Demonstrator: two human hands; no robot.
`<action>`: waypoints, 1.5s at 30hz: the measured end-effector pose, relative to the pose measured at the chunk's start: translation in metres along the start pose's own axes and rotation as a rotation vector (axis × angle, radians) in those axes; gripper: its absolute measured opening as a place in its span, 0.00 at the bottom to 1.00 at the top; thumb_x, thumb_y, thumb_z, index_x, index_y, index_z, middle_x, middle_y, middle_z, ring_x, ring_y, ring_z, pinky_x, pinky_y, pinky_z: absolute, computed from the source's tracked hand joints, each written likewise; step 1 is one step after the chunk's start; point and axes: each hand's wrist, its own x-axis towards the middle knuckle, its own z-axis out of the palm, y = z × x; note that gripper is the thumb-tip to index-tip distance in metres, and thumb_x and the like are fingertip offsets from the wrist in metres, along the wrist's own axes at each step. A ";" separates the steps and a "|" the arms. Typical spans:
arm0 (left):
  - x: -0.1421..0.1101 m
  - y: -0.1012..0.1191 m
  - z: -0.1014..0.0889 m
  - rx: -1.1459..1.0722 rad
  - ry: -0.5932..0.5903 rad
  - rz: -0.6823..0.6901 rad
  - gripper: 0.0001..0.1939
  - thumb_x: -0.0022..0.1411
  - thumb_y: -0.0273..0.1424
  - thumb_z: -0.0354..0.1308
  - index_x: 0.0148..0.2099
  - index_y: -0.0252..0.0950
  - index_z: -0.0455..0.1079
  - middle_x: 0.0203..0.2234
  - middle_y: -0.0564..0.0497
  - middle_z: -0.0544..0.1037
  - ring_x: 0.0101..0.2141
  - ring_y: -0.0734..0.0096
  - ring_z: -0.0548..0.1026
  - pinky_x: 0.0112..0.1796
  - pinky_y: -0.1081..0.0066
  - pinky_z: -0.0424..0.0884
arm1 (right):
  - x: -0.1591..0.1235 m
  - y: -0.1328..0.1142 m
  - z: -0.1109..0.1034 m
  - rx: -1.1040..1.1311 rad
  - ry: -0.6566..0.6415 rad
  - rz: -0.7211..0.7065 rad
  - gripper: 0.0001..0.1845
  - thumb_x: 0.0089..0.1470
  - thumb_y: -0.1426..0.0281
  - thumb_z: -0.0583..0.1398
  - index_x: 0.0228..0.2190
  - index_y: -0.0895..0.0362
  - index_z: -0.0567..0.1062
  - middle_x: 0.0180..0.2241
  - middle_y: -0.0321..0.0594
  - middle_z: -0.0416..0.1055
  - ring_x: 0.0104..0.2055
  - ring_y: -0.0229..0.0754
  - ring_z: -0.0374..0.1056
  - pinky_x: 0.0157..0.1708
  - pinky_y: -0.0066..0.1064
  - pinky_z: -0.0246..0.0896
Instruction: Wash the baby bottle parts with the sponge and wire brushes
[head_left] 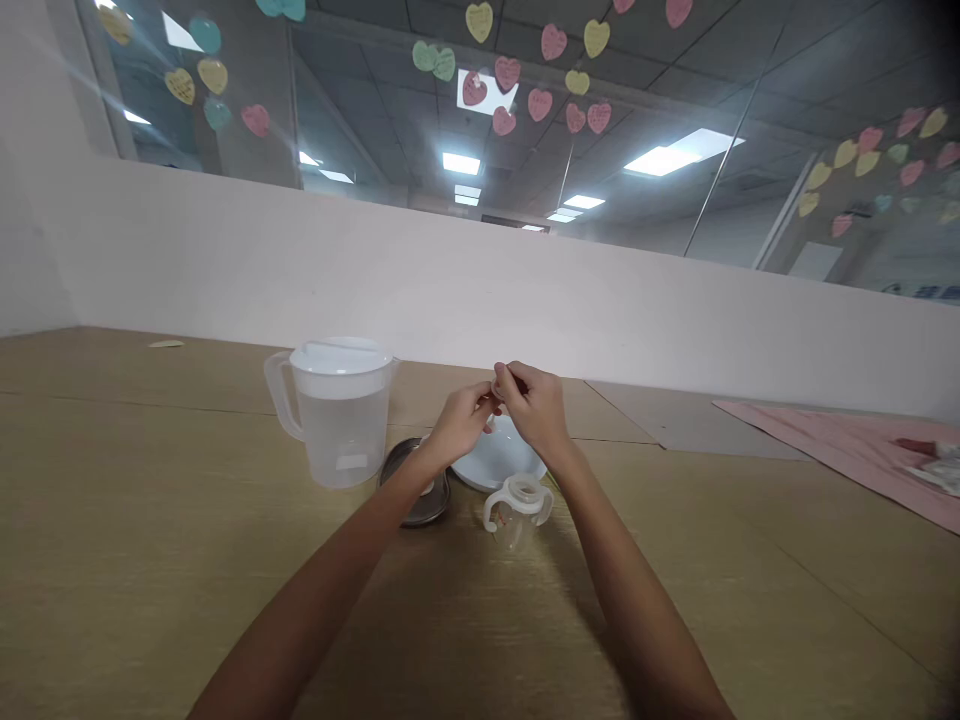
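Observation:
My left hand (461, 420) and my right hand (536, 400) meet above a white bowl (491, 470). Both are closed, their fingertips pinching a small pale, translucent piece (496, 388) that the fingers mostly cover; its kind cannot be made out. Just below my right wrist stands a clear baby bottle (517, 515) with two white side handles and an open top. Partly behind my left forearm lies a round metal dish (427, 508) with something small and pale in it.
A translucent lidded pitcher (341, 420) stands left of the dish, its handle pointing left. Against the wall (450, 290), a grey sheet (675, 420) and a pink cloth (840, 440) with items on it lie to the right. A small pale scrap (166, 344) is at far left.

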 end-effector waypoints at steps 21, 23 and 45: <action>0.002 -0.007 -0.005 -0.038 0.012 0.021 0.10 0.58 0.33 0.48 0.31 0.33 0.66 0.24 0.53 0.68 0.26 0.75 0.68 0.27 0.75 0.66 | 0.001 0.011 -0.006 -0.246 -0.051 -0.047 0.13 0.55 0.65 0.53 0.29 0.54 0.76 0.30 0.37 0.66 0.25 0.33 0.61 0.24 0.26 0.49; 0.002 -0.008 -0.005 -0.049 0.010 0.014 0.10 0.58 0.33 0.48 0.32 0.33 0.66 0.25 0.52 0.69 0.27 0.74 0.68 0.27 0.75 0.66 | 0.001 0.010 -0.006 -0.243 -0.058 -0.044 0.11 0.55 0.65 0.53 0.30 0.54 0.75 0.31 0.37 0.67 0.26 0.34 0.62 0.24 0.26 0.49; -0.002 -0.007 0.005 -0.015 0.051 0.048 0.10 0.58 0.33 0.47 0.30 0.33 0.65 0.21 0.54 0.67 0.25 0.75 0.65 0.28 0.75 0.62 | 0.006 0.004 -0.019 -0.243 -0.118 0.043 0.09 0.52 0.66 0.54 0.23 0.56 0.65 0.23 0.34 0.65 0.24 0.35 0.59 0.23 0.26 0.47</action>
